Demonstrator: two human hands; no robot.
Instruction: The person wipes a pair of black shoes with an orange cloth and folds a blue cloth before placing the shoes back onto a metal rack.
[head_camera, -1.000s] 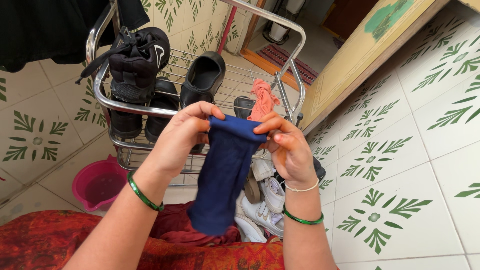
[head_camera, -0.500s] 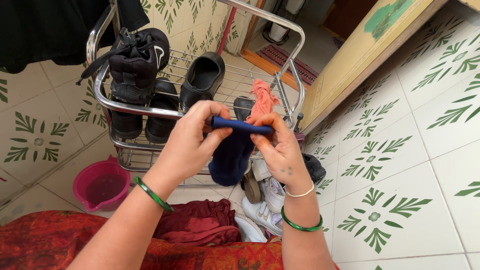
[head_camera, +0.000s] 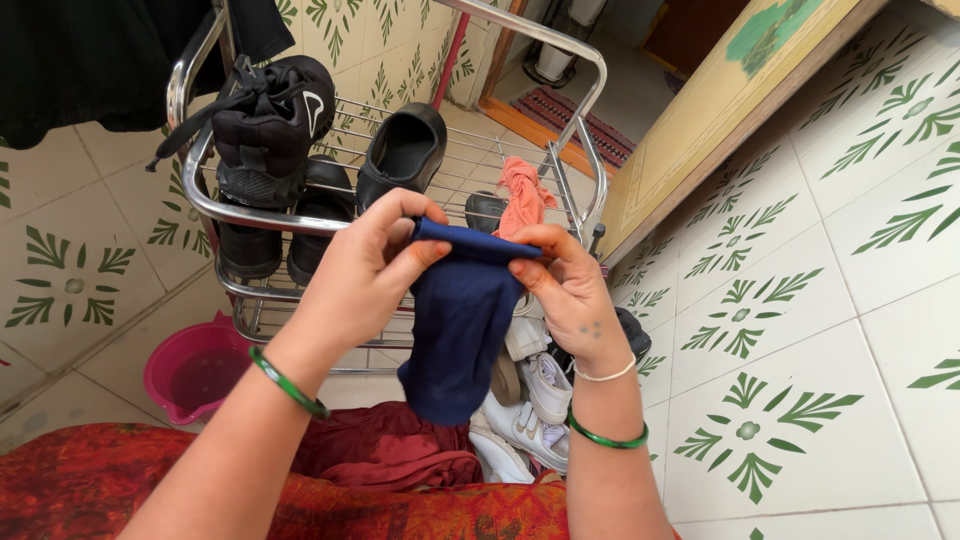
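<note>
Between both hands' fingers (head_camera: 415, 262), the blue sock's (head_camera: 455, 330) top edge is pinched.

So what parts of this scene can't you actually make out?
- Head view: the shoes behind the blue cloth; cloth and right hand cover them.
- Left hand: fingers tucked behind the cloth's top edge.
- Black garment: cut off by the top-left edge.
- Pink bucket: partly behind the left forearm.

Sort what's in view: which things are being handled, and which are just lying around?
In hand: dark blue sock, pinched at its top edge by left hand and right hand.

Lying about: metal shoe rack, black shoes, orange cloth, pink tub, white shoes.
</note>
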